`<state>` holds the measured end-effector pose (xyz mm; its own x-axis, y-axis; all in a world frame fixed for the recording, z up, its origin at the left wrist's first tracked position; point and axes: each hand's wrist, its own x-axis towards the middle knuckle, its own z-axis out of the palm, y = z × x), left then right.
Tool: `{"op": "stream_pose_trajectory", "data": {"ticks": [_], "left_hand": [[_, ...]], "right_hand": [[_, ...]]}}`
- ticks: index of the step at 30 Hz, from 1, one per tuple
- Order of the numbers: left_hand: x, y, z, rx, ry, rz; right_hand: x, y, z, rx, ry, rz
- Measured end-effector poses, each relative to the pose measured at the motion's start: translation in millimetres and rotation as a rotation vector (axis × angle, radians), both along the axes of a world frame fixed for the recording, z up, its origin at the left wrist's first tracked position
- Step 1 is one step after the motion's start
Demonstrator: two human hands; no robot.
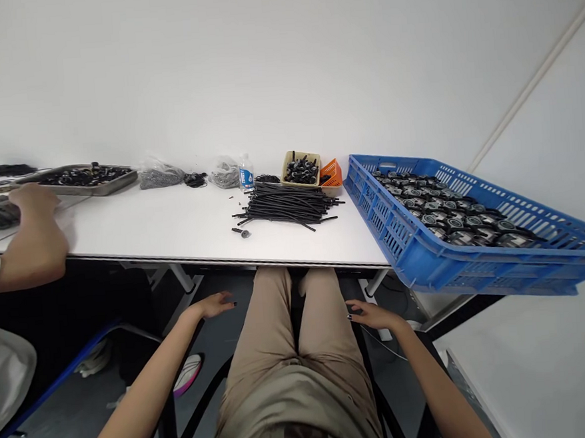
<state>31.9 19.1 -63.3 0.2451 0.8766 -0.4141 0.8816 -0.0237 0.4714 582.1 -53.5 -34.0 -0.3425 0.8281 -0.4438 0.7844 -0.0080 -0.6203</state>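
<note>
Below the table's front edge, my left hand (217, 305) hangs beside my left thigh, fingers stretched out and holding nothing. My right hand (372, 313) is by my right knee, its fingers apart, with nothing in it. On the white table (192, 219) in front of me lies a pile of thin black tubes (286, 203). A small black part with a round end (241, 232) rests just left of the pile's near side. Behind the tubes stands a cream tray (286, 175) filled with small black parts. Neither hand touches anything on the table.
A large blue crate (426, 263) of round black-and-silver parts overhangs the table's right front edge. An orange basket (334, 174), a bottle (246, 173), plastic bags (159, 173) and a metal tray (114, 187) line the back. At left, a co-worker's arm (38, 243) reaches over the table.
</note>
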Motion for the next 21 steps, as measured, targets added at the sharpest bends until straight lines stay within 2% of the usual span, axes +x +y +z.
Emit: {"op": "stream_pose_trajectory", "data": {"ticks": [7,21], "left_hand": [[-1,2,2.3,-0.074,-0.013,-0.019],[3,-2,10.8,-0.099,-0.015,-0.028]], "right_hand": [[1,-1,1.4,-0.006,-0.002,0.0],[-3,-4,10.4,0.002,-0.023,-0.007]]}}
